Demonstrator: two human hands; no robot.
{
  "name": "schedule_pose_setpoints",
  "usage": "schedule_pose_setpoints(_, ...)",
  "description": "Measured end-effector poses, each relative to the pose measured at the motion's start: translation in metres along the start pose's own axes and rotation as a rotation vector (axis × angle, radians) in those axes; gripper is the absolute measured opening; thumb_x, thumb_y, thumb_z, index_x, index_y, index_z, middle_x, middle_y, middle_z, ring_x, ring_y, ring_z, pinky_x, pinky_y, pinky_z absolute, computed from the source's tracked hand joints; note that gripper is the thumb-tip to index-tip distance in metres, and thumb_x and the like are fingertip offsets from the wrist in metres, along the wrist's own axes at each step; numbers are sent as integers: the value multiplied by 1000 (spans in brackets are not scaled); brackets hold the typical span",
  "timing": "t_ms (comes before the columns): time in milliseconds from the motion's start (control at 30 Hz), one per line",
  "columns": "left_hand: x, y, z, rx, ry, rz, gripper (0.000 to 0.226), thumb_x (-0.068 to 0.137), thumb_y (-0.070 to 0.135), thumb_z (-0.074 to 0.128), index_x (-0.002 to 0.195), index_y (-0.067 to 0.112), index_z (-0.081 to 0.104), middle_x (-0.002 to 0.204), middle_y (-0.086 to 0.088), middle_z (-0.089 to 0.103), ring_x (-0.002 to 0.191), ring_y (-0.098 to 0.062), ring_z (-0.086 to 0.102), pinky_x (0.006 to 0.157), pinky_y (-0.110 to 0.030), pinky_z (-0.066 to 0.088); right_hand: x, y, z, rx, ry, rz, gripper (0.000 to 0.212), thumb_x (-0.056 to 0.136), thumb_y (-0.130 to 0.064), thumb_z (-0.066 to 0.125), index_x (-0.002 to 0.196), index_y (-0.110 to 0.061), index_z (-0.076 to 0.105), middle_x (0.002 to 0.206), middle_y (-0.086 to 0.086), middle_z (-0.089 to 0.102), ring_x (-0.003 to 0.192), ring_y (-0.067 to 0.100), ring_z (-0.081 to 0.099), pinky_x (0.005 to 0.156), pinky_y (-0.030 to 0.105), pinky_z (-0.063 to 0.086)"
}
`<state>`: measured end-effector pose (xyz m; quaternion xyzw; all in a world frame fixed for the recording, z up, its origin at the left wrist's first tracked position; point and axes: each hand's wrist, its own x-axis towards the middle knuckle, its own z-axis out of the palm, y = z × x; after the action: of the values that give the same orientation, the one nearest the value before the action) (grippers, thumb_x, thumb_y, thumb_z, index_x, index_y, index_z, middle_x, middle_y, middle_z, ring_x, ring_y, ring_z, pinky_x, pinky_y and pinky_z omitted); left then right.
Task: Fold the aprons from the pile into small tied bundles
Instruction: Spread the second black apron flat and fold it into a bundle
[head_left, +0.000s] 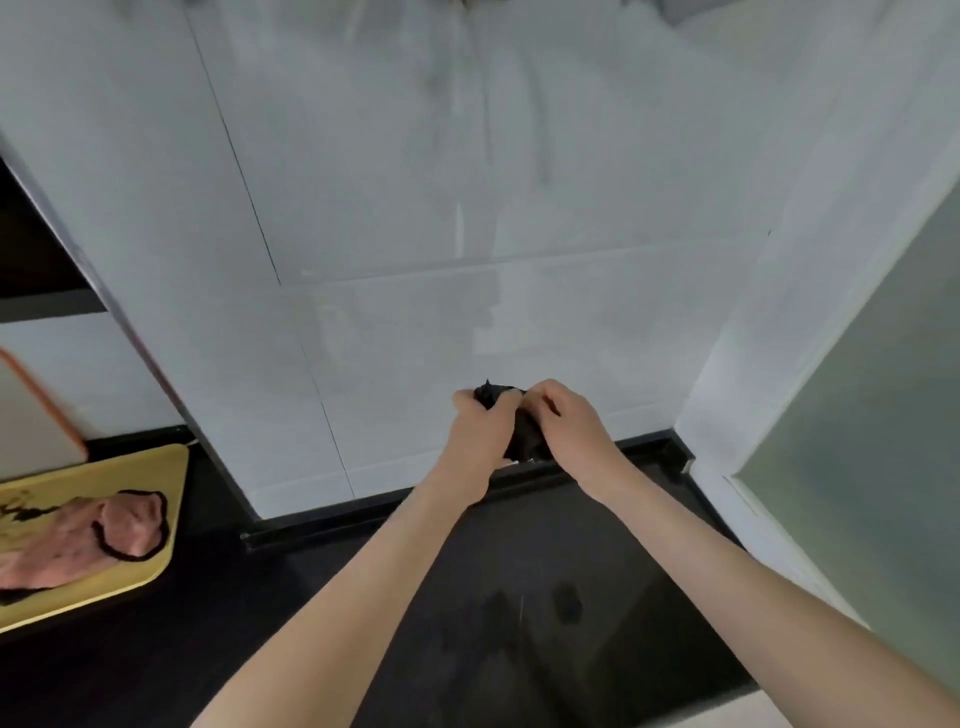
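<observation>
— Clutching a small black apron bundle (525, 442) in mid-air, up in front of the white tiled wall (395, 332), above the dark counter (395, 597).

— Gripping it from the left with the left hand (475, 436), fingers curled tight, a tuft of cloth poking out on top.

— Closing over the other side with the right hand (574, 428), fingers bent round the fabric.

— Spotting a pink apron (124, 525) with black trim, crumpled on the yellow tray (161, 467), well off left.

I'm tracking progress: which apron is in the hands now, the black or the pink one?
The black apron, bunched small between left hand and right hand. The pink apron lies on the yellow tray.
</observation>
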<state>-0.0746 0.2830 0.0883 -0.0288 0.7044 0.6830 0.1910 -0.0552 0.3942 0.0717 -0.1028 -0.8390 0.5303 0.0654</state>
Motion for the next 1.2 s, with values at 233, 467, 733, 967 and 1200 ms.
schedule_pose_setpoints(233,-25,117,-30,197,-407,313,44,83,18,51,120,43,58,137,-5,49,115,-18,60,102,-37,46,13,-86,-107,317,-41,-151,24,99,-12,45,98,3,64,88,9,63,82,18,56,73,27,40)
schedule_pose_setpoints(467,-59,209,19,379,-452,817,48,82,26,67,127,22,55,125,2,62,120,-5,54,104,-33,41,1,-164,-191,403,-228,-382,31,93,-15,49,111,5,65,100,24,64,85,25,59,66,28,47)
schedule_pose_setpoints(733,-81,285,54,262,-196,1017,18,82,27,74,94,21,61,88,0,68,80,-10,63,72,-22,47,4,-245,-250,134,-204,-637,39,89,0,56,61,-22,72,64,-4,65,62,7,60,59,18,46)
schedule_pose_setpoints(967,-98,381,58,196,-71,1120,18,86,26,69,102,18,66,91,-4,72,78,-12,70,66,-21,52,31,-343,-300,-237,1,-811,28,85,13,40,72,-5,58,63,7,60,56,18,53,58,20,43)
schedule_pose_setpoints(1200,-89,456,89,277,-65,1188,11,93,24,61,93,15,66,82,5,69,66,0,64,59,-11,48,63,-396,-353,-313,204,-937,28,87,9,43,68,-6,57,61,-1,53,57,12,46,57,18,41)
